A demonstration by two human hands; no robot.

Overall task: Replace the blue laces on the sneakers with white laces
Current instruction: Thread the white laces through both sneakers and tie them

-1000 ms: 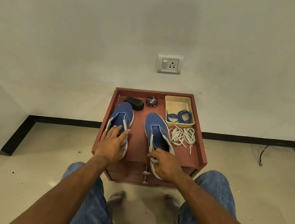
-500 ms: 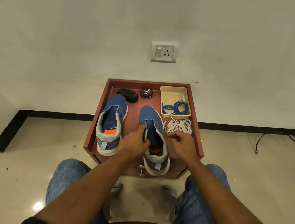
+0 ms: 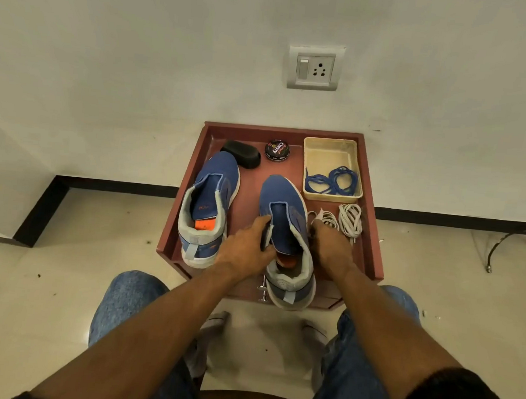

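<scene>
Two blue sneakers without laces stand on a small red-brown table (image 3: pixel 369 240), toes toward the wall. The left sneaker (image 3: pixel 208 207) stands free. My left hand (image 3: pixel 244 250) grips the left side of the right sneaker (image 3: pixel 284 230) at its opening. My right hand (image 3: pixel 330 248) rests at that sneaker's right side, fingertips touching the nearer of two white lace bundles (image 3: pixel 328 219); the second bundle (image 3: pixel 350 219) lies just right of it. The blue laces (image 3: pixel 333 181) lie coiled in a cream tray (image 3: pixel 329 151) at the back right.
A black brush (image 3: pixel 241 154) and a round tin of shoe polish (image 3: pixel 277 150) sit at the table's back. The right sneaker's heel overhangs the front edge. A wall socket (image 3: pixel 314 67) is above. My knees in jeans flank the table; a cable (image 3: pixel 499 248) lies on the floor, right.
My left hand left the left sneaker and took the right sneaker's side. My right hand moved from the heel to the sneaker's right side, by the white laces. The view tilted slightly.
</scene>
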